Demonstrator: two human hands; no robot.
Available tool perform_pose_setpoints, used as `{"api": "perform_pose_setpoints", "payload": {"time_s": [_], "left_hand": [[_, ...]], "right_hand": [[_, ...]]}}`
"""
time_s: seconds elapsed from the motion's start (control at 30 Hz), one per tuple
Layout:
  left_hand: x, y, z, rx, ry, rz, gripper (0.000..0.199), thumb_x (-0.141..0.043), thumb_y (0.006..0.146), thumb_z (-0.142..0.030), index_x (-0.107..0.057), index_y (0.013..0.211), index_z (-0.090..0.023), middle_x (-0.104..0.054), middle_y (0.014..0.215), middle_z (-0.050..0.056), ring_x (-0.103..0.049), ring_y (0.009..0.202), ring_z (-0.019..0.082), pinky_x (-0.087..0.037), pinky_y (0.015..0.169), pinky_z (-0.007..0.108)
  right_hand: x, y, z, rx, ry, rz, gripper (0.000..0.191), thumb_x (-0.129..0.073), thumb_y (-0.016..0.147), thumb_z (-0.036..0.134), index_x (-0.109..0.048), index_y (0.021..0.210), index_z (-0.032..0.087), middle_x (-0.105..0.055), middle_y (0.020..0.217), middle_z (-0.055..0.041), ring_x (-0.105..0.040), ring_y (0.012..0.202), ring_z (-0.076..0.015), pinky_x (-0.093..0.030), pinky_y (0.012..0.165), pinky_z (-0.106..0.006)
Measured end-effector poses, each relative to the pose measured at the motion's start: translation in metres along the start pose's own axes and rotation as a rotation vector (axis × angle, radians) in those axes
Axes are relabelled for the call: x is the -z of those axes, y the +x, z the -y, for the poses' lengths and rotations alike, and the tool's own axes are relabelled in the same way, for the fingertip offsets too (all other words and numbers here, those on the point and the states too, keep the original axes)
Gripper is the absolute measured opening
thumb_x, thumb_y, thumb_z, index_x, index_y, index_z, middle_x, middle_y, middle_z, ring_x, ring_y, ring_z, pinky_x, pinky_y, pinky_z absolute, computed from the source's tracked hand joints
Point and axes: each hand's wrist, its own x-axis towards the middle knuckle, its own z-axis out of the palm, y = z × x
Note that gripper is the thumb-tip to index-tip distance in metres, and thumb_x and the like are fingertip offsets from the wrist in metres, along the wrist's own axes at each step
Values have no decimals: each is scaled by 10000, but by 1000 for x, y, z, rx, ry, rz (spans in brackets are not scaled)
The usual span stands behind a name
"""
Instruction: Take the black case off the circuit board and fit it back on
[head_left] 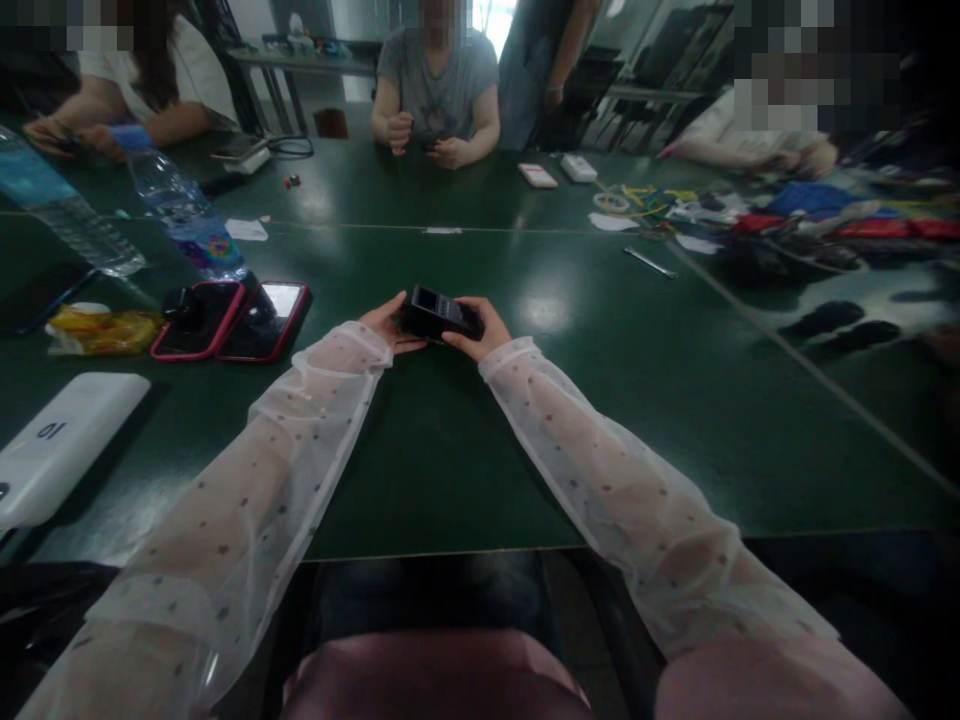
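Both my hands hold a small black box-shaped device (439,312) with a little dark screen and small buttons on its face. My left hand (388,325) grips its left end, and my right hand (480,330) wraps round its right end with the thumb along the near side. The device is tilted, just over or on the green table (450,450); I cannot tell whether it touches. Sheer white sleeves with dark star dots cover my forearms. Left of my left hand lie two phones (266,322) with pinkish-red edges.
Two water bottles (184,215) lean at the left, near a yellow packet (105,330) and a white power bank (71,450). A wrench (649,262) lies to the right, before a heap of cables and cloth (825,215). Several people sit or stand around the table.
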Motion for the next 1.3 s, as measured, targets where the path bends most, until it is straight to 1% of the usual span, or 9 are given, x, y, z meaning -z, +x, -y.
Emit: {"api": "perform_pose_setpoints", "payload": {"time_s": [0.17,0.33,0.5,0.6,0.67,0.83,0.93,1.1,1.3], "left_hand": [[1,2,0,16,-2,-22,649,-654,803,-594,-512,1283,-180,-607,1262,177,-581,1223,309,-431,1060,469],[0,1,2,-26,12,-57,602,-728,781,-509,-534,1244,-177,-652,1179,173,-625,1163,310,-457,1044,468],[-4,-3,5,-101,87,-52,496,-817,715,-223,-573,1144,-182,-676,1113,100,-669,1065,255,-453,1054,475],[-3,-2,7,-143,147,-38,578,-811,606,-12,-581,1110,-174,-667,1074,50,-674,1023,219,-445,1062,481],[-1,0,10,-163,195,-35,645,-802,561,37,-579,1130,-169,-661,1054,45,-666,1030,230,-434,1064,504],[7,7,15,-254,293,-22,665,-815,540,9,-594,1145,-159,-626,1131,85,-625,1105,265,-410,1061,540],[10,10,15,-234,312,-27,654,-829,539,-14,-597,1130,-169,-624,1128,81,-631,1085,267,-421,1047,548],[6,10,14,-225,335,-56,620,-808,560,-7,-591,1114,-181,-635,1069,55,-627,1088,253,-438,1040,522],[5,9,14,-222,311,-58,631,-823,532,-2,-584,1090,-173,-641,1043,43,-651,1032,244,-450,1033,520]], "right_hand": [[11,8,-5,-50,177,-21,769,-807,519,646,-504,1104,250,-654,1087,-89,-635,1076,-292,-449,1034,-516],[33,16,-13,-147,187,-148,805,-769,528,714,-493,1135,262,-663,1069,-87,-639,1065,-296,-477,991,-523],[47,18,-23,-167,44,-306,817,-770,502,702,-478,1109,239,-647,1048,-99,-634,1026,-308,-488,951,-554],[50,15,-26,-162,-95,-332,732,-780,537,599,-487,1100,236,-642,1059,-96,-624,1037,-315,-475,959,-569],[51,12,-28,-160,-174,-329,651,-766,586,514,-489,1109,241,-639,1078,-92,-624,1038,-313,-472,960,-569],[52,13,-37,-141,-330,-279,554,-737,647,360,-499,1134,246,-626,1103,-86,-619,1046,-317,-464,961,-583],[53,15,-41,-164,-441,-277,553,-743,632,315,-526,1135,238,-609,1111,-106,-581,1097,-348,-448,965,-610],[53,16,-43,-179,-552,-260,611,-757,634,356,-526,1184,224,-578,1178,-142,-502,1188,-390,-395,1004,-627],[54,17,-45,-192,-551,-252,724,-788,612,392,-483,1247,224,-545,1237,-166,-459,1236,-414,-353,1014,-657]]}}
